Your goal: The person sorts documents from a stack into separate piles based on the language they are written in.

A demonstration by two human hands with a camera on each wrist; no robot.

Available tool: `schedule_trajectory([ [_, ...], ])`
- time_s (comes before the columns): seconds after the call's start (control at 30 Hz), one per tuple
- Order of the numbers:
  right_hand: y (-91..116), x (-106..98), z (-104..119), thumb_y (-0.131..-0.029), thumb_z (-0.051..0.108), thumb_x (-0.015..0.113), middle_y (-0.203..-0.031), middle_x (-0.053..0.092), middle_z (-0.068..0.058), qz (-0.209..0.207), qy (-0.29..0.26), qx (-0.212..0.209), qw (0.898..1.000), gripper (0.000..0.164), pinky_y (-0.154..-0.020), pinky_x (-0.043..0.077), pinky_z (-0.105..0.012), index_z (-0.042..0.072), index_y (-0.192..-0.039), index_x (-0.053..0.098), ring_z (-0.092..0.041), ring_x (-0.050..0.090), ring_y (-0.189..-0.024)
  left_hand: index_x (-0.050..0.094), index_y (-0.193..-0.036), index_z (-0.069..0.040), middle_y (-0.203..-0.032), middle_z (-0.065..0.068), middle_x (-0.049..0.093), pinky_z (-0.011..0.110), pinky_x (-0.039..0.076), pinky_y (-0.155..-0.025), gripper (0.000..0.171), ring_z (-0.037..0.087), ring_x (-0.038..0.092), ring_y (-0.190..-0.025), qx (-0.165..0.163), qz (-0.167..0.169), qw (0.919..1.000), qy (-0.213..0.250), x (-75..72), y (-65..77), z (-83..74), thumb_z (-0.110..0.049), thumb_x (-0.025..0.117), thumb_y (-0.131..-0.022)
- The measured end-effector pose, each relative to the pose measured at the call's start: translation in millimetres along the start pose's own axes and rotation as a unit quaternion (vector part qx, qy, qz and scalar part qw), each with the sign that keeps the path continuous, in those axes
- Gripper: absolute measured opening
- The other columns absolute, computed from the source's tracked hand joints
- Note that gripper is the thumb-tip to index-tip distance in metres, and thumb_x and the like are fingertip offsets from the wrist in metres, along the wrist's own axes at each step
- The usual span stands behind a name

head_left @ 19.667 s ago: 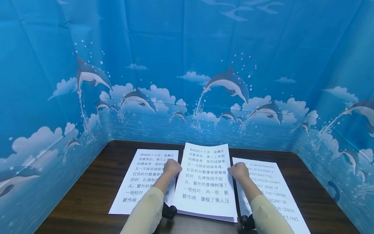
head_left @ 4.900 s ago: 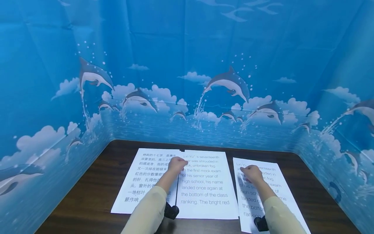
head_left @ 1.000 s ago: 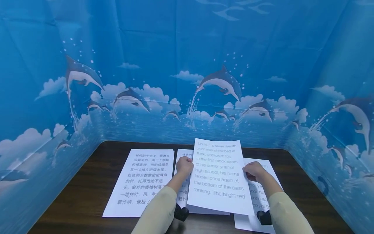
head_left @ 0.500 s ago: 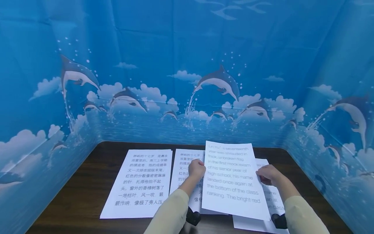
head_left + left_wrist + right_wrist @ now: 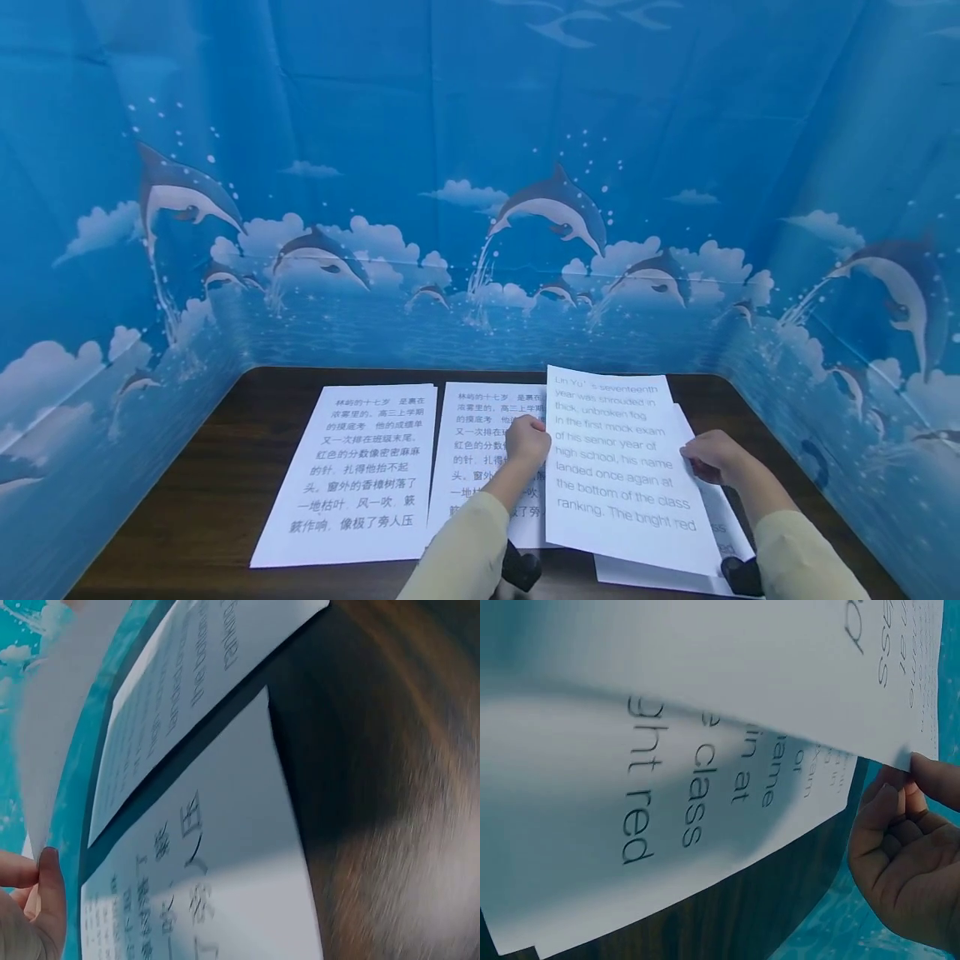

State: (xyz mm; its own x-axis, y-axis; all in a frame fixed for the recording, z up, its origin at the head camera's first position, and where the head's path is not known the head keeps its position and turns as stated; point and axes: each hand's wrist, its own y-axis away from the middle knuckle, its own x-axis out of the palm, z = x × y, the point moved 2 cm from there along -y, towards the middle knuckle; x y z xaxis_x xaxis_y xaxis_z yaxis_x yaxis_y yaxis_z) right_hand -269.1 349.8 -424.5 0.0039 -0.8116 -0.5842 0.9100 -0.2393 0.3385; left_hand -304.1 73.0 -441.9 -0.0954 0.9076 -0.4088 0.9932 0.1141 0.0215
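Both hands hold up a sheet of paper printed in English, one at each side edge. My left hand pinches its left edge; in the left wrist view, thumb and fingertip meet on the paper. My right hand pinches the right edge between thumb and finger. The sheet is raised and tilted, overlapping an English-printed sheet lying on the right of the table. Left of it lies a middle sheet with Chinese text, partly hidden by my left hand and forearm.
Another Chinese-printed sheet lies on the left, with a second paper edge showing beneath it. The dark wooden table is enclosed by a blue dolphin-patterned curtain. Black wrist devices sit under both forearms.
Earlier the middle pile showed a Chinese sheet in both hands, then an English sheet on top. That English sheet has been lifted and carried right, over the right-hand sheet, exposing Chinese text.
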Motion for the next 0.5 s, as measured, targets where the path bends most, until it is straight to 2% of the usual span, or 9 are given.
schedule_trajectory([
  [0.17, 2.0, -6.7, -12.7, -0.082, 0.009, 0.053, -0.07, 0.056, -0.011, -0.013, 0.003, -0.003, 1.0, 0.023, -0.053, 0.043, -0.027, -0.011, -0.093, 0.056, -0.022, 0.054, -0.061, 0.056, -0.075, -0.006, -0.071, 0.005, 0.05, 0.025, 0.042, -0.051, 0.009, 0.017, 0.051, -0.063, 0.002, 0.001, 1.0, -0.006, 12.1, 4.8, -1.7, 0.002, 0.055, -0.07],
  [0.3, 4.8, -9.3, -19.1, -0.082, 0.009, 0.052, -0.068, 0.056, -0.01, -0.021, 0.0, -0.009, 1.0, 0.023, -0.052, 0.042, -0.027, -0.012, -0.09, 0.057, -0.021, 0.053, -0.059, 0.055, -0.076, -0.006, -0.071, 0.005, 0.049, 0.026, 0.042, -0.051, 0.008, 0.016, 0.05, -0.063, -0.006, 0.016, 0.9999, 0.002, 18.6, 9.2, -0.1, 0.001, 0.054, -0.071],
  [0.5, 2.9, -11.2, -29.0, -0.082, 0.007, 0.05, -0.066, 0.054, -0.012, -0.034, -0.004, 0.006, 0.999, 0.021, -0.051, 0.041, -0.027, -0.013, -0.088, 0.056, -0.022, 0.053, -0.058, 0.055, -0.076, -0.005, -0.069, 0.004, 0.048, 0.026, 0.042, -0.05, 0.006, 0.016, 0.05, -0.061, -0.011, 0.021, 0.9996, 0.013, 27.3, 15.7, 3.6, 0.0, 0.054, -0.072],
])
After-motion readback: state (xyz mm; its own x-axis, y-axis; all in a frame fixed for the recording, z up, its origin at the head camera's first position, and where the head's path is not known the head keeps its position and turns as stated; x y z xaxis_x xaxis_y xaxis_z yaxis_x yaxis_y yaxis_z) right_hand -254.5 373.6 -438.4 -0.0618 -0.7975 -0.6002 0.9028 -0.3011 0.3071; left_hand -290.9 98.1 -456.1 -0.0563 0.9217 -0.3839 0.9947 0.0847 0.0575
